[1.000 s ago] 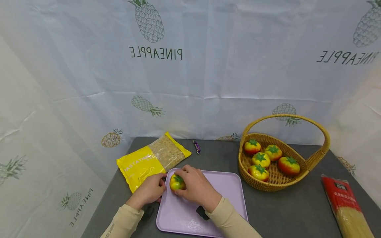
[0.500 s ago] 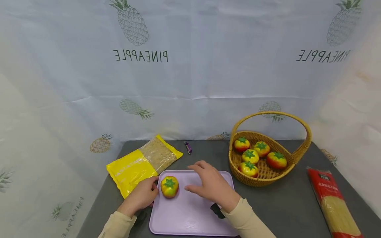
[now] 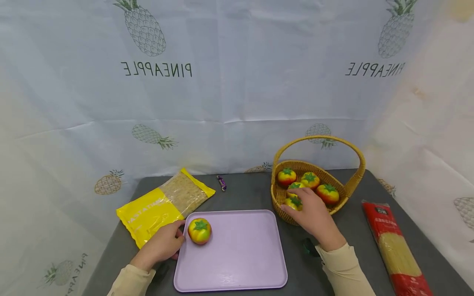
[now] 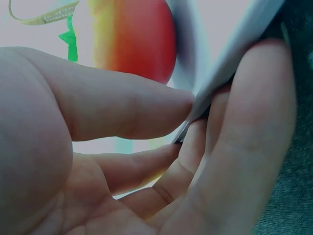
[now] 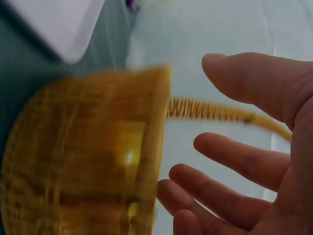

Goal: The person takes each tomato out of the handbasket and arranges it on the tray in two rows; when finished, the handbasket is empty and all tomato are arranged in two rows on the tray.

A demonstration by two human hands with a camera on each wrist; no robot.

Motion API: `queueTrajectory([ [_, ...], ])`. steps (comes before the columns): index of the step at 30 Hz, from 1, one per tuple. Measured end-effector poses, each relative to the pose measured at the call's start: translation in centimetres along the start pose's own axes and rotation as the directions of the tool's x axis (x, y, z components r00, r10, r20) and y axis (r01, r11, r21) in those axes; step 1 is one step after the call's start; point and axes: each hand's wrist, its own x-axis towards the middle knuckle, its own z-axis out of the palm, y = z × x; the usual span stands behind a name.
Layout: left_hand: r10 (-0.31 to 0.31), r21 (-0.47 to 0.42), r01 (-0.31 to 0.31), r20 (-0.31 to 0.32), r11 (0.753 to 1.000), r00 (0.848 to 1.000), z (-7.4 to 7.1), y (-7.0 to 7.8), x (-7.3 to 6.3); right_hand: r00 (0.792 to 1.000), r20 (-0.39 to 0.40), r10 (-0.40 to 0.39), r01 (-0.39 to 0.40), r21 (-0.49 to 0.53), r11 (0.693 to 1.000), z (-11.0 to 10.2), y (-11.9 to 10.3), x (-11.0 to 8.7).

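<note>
A lilac tray (image 3: 237, 255) lies on the grey table. My left hand (image 3: 177, 239) pinches the tray's left rim (image 4: 244, 54), thumb on top and fingers underneath. One yellow-red toy tomato (image 3: 200, 231) with a green stalk sits on the tray just right of that hand, and it looms close in the left wrist view (image 4: 142, 44). My right hand (image 3: 301, 204) hovers with spread fingers over the front of a wicker basket (image 3: 275, 197) that holds several more tomatoes (image 3: 310, 179). It holds nothing; the basket (image 5: 88, 161) is blurred in the right wrist view.
A yellow bag of grain (image 3: 163, 205) lies left of the tray. A small purple sweet (image 3: 221, 183) sits behind it. A red spaghetti pack (image 3: 392, 246) lies at the right edge. A pineapple-print cloth hangs behind and at the sides.
My right hand let go of the tomato on the tray and moved right to the basket. The left hand stayed at the tray's edge. The head view shifted right.
</note>
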Motion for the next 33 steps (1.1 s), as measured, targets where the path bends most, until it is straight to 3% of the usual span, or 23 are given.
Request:
queueTrajectory([
  [8,-0.016,0.017,0.016,0.005,1.000,1.000,0.0,0.0,0.4,0.996,0.046,0.078,-0.078,-0.011,0.997,-1.1,2.4,0.8],
  [14,-0.017,0.015,0.017,-0.003,1.000,1.000,0.0,-0.2,0.2,0.991,0.086,0.098,-0.097,-0.019,0.995,-1.1,2.6,1.2],
  [33,-0.023,0.017,0.023,0.006,1.000,1.000,0.0,0.1,0.6,0.980,0.110,0.167,-0.169,0.008,0.986,-0.1,3.1,1.4],
])
